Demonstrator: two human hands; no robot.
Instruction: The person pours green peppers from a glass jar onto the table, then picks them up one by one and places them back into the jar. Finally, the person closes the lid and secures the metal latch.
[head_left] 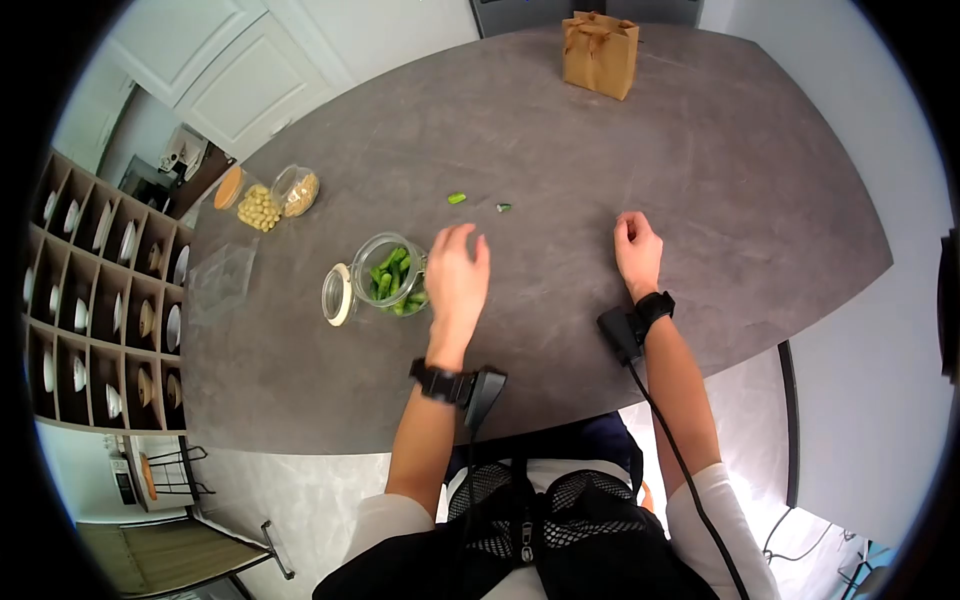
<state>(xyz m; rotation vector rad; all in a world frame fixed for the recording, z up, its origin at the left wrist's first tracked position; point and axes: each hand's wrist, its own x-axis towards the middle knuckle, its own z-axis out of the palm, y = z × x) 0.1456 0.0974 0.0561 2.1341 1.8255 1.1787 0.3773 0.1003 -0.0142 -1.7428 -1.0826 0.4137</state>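
A glass jar (376, 250) with green pieces (390, 275) inside stands on the grey table (540, 330), its hinged lid (338, 295) open to the left. Right beside the jar is my left hand (459, 275), its fingers apart and nothing in them. My right hand (638, 250) rests on the table farther right with its fingers curled in; what they hold, if anything, is hidden. Two small green pieces lie beyond my left hand, one (457, 198) lighter and one (504, 208) darker.
At the left are a jar of beige nuts (259, 207) with a wooden lid (229, 188) and a second glass container (297, 192). A clear flat item (222, 274) lies near the left edge. A brown paper bag (600, 58) stands at the far side.
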